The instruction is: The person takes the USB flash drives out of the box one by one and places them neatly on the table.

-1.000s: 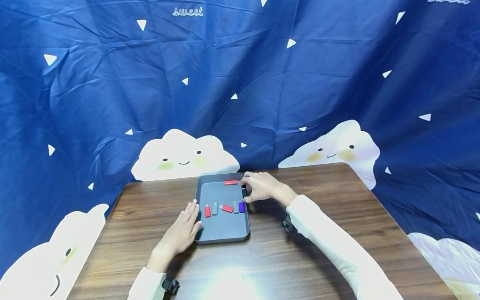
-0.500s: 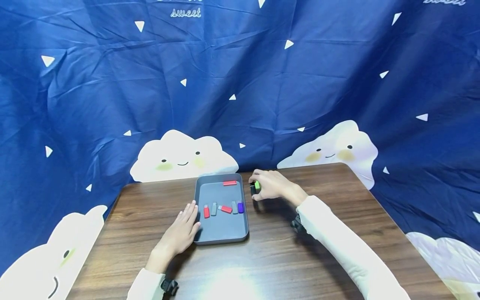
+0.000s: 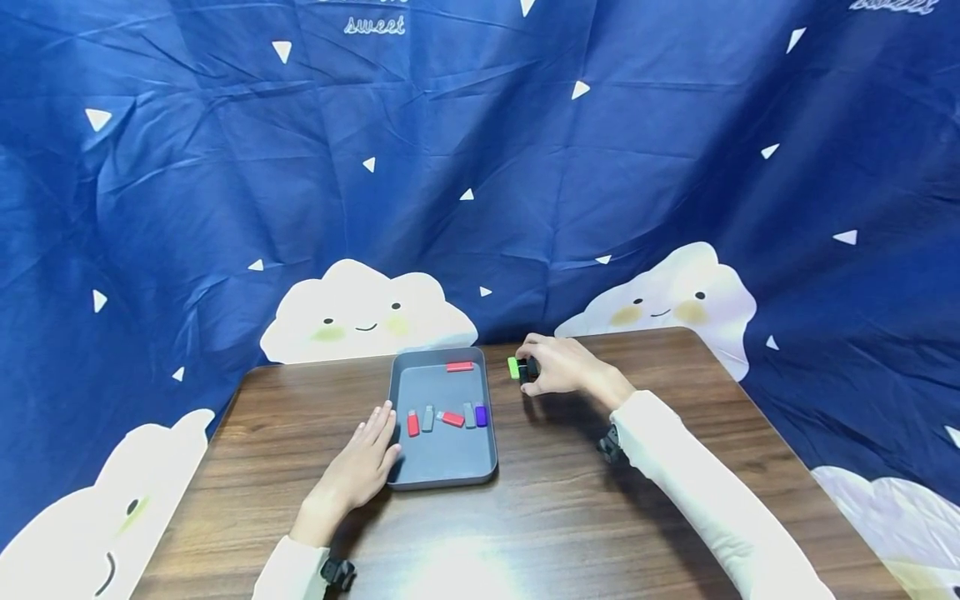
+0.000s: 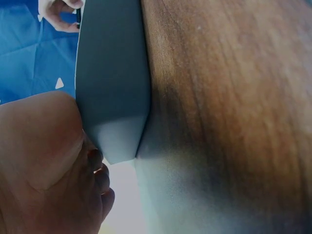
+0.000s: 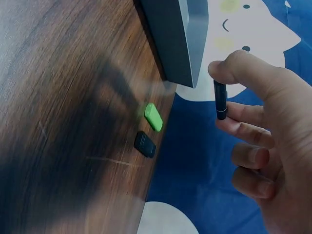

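The left forearm, white-sleeved, slants forward, and the left hand lies with fingers extended, thumb slightly apart. The right forearm reaches farther ahead, angling inward; the right hand pinches with its thumb opposite the first two fingers.

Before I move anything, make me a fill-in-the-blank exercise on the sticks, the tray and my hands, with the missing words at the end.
1. The pinched stick in the right hand is coloured ____.
2. The tray holds ____ red sticks.
3. The black stick lying on the table has a ____ one beside it.
4. Inside the tray, the stick nearest the purple stick is coloured ____.

Missing words: black; three; green; grey.
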`<state>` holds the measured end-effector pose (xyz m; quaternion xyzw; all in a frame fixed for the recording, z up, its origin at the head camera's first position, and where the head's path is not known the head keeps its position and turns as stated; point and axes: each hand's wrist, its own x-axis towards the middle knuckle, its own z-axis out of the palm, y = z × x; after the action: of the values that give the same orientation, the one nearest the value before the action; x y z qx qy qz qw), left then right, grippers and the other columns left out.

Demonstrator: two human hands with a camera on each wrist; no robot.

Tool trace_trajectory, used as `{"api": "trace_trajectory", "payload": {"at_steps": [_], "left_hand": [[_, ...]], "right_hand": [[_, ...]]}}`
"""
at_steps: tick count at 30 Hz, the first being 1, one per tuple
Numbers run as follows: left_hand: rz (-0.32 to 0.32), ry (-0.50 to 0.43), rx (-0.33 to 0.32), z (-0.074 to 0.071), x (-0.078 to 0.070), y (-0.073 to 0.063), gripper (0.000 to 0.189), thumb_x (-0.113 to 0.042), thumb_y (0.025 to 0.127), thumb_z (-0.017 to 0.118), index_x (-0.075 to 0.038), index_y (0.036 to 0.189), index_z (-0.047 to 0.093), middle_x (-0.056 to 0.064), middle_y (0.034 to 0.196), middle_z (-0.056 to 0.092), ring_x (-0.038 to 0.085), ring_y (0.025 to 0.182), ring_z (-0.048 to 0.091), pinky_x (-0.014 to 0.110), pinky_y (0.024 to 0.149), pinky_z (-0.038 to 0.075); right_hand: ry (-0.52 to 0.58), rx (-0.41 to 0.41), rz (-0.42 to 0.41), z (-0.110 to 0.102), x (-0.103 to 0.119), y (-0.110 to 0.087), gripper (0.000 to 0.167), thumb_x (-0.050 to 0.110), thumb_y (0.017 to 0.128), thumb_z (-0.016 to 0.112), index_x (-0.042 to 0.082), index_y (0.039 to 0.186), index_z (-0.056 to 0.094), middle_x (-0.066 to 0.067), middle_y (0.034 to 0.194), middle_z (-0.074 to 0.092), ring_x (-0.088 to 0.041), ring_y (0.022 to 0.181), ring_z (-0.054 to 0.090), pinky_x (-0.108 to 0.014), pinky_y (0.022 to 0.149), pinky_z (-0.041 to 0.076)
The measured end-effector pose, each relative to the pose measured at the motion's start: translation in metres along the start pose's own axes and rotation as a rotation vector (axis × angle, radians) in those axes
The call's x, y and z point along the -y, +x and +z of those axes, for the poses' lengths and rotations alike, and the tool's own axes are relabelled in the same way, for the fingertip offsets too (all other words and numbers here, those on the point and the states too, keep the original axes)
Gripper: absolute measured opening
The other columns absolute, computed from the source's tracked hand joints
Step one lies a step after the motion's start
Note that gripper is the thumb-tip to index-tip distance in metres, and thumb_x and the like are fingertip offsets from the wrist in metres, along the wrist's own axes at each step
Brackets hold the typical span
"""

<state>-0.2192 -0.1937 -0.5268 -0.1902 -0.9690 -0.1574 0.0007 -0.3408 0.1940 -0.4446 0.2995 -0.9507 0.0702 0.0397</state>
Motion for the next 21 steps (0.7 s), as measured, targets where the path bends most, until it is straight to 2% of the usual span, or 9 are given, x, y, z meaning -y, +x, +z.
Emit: {"api": "trace_trajectory", "payload": {"at_steps": [4,12,21], "left_hand": [[0.004,-0.002,-0.003,-0.001,0.000,0.000,0.062,-0.024,0.114,0.047,0.009,0.163,0.030,0.025,0.176,0.021,0.045,0.163,0.023,0.061,0.133,0.024],[0.017,-0.005,-0.022,-0.002,-0.001,-0.002,0.061,-0.023,0.114,0.049,0.010,0.162,0.032,0.025,0.175,0.023,0.045,0.162,0.026,0.061,0.132,0.026],[0.020,-0.008,-0.039,-0.001,0.000,-0.002,0.060,-0.021,0.113,0.050,0.010,0.162,0.033,0.026,0.174,0.025,0.047,0.161,0.028,0.062,0.131,0.027]], "right_hand": [[0.002,-0.006,0.005,-0.001,-0.006,-0.004,0.057,0.046,0.079,0.086,0.018,0.127,0.075,0.002,0.116,0.067,-0.017,0.082,0.062,-0.044,0.078,0.058],[0.018,0.011,0.041,-0.001,-0.017,-0.010,0.058,0.046,0.081,0.085,0.017,0.130,0.074,-0.001,0.127,0.068,-0.034,0.105,0.073,-0.053,0.088,0.061],[0.029,-0.007,0.052,-0.003,-0.030,-0.015,0.057,0.041,0.079,0.086,0.014,0.128,0.074,-0.003,0.125,0.069,-0.033,0.105,0.074,-0.055,0.088,0.061]]}}
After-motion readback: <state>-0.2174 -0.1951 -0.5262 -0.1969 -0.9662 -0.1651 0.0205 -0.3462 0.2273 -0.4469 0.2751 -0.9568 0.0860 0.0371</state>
